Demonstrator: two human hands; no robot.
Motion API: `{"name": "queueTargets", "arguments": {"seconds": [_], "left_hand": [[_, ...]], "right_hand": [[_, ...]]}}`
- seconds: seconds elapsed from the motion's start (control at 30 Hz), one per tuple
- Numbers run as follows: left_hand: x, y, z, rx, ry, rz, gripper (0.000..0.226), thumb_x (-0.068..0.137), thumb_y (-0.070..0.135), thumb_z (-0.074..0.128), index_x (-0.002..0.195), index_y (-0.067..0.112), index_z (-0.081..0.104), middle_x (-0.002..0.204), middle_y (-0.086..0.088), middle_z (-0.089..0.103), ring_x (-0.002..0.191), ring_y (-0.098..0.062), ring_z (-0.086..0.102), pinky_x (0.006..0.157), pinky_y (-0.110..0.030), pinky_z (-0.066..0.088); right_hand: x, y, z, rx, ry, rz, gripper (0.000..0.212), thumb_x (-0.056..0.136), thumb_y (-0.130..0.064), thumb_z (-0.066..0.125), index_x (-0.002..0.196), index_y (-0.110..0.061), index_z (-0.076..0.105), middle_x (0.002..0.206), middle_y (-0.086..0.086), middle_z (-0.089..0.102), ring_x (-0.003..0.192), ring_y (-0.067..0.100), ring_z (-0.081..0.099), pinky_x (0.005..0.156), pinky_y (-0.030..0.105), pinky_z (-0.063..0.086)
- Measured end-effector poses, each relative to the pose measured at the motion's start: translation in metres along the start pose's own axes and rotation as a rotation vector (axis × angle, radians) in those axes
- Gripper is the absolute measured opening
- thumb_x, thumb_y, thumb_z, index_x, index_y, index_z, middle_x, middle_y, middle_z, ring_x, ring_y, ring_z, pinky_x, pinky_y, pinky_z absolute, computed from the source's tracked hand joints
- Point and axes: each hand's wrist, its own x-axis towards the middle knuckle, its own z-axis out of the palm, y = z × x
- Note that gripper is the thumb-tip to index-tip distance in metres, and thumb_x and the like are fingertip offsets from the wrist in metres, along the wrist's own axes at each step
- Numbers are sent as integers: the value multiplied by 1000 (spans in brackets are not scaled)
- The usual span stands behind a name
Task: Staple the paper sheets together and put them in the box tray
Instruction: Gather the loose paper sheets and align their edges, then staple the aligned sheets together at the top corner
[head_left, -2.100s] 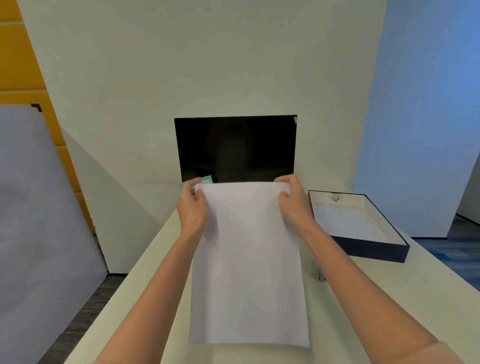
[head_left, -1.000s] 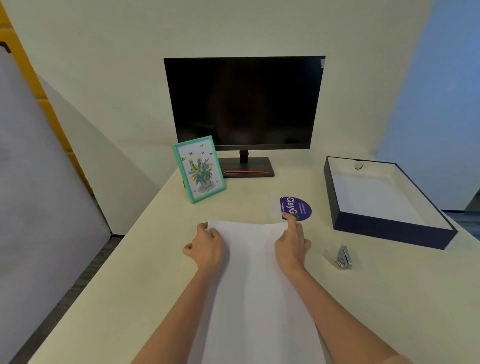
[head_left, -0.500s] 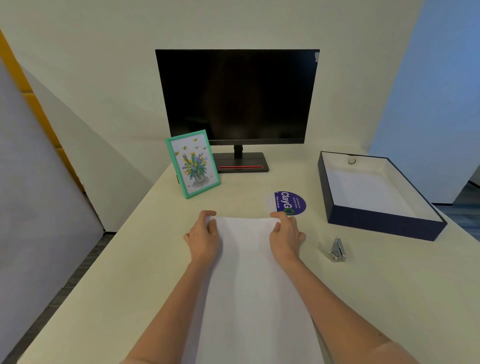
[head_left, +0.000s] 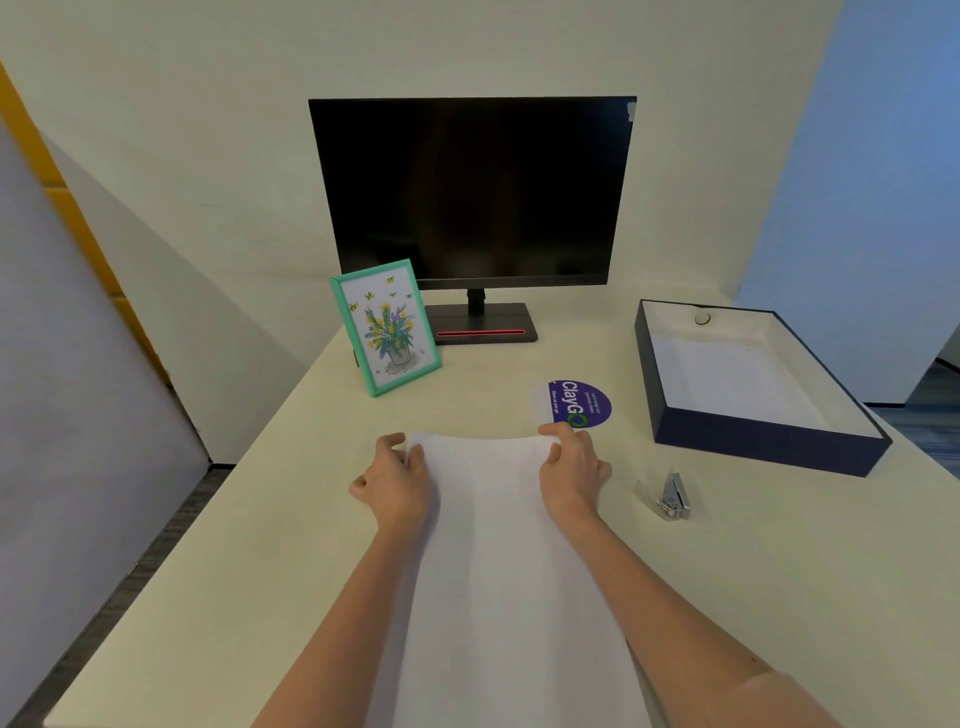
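Note:
White paper sheets (head_left: 493, 545) lie lengthwise on the cream table between my forearms. My left hand (head_left: 395, 480) grips their far left corner and my right hand (head_left: 571, 470) grips their far right corner; the far edge bows up slightly between them. A small silver stapler (head_left: 670, 496) rests on the table just right of my right hand, untouched. The dark blue box tray (head_left: 769, 447) with a white inside stands farther right and back, holding a white sheet.
A black monitor (head_left: 472, 192) stands at the back centre. A green-framed flower picture (head_left: 387, 327) leans to its left. A purple round sticker (head_left: 579, 405) lies just beyond my right hand. The table (head_left: 260, 545) drops off at the left edge.
The sheets came down from upright in front of the monitor to flat on the table. Both hands have kept hold of the far corners, and the far edge now bows up a little.

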Motion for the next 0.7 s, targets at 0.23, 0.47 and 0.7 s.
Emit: {"name": "queueTargets", "arguments": {"seconds": [0.23, 0.47, 0.7], "left_hand": [[-2, 1, 1, 12, 48, 13, 20, 95, 19, 46, 105, 12, 62, 89, -4, 67, 93, -27, 58, 94, -36, 24], [0, -2, 4, 2, 61, 25, 19, 96, 20, 45, 100, 10, 60, 87, -6, 66, 79, -23, 49, 91, -34, 23], [-1, -4, 4, -8, 37, 35, 20, 98, 23, 41, 102, 14, 58, 90, -4, 68, 91, -26, 57, 81, -28, 17]], "right_hand": [[3, -9, -39, -207, 5, -99, 47, 95, -21, 49, 140, -24, 37, 129, 8, 45, 120, 28, 43, 98, 42, 31], [25, 28, -139, -793, -512, 238, 74, 71, -40, 65, 132, -18, 29, 131, 13, 33, 121, 33, 43, 98, 42, 38], [31, 39, -131, -543, -644, 128, 23, 82, -18, 56, 97, -19, 40, 105, 8, 50, 83, 22, 54, 62, 28, 43]]}}
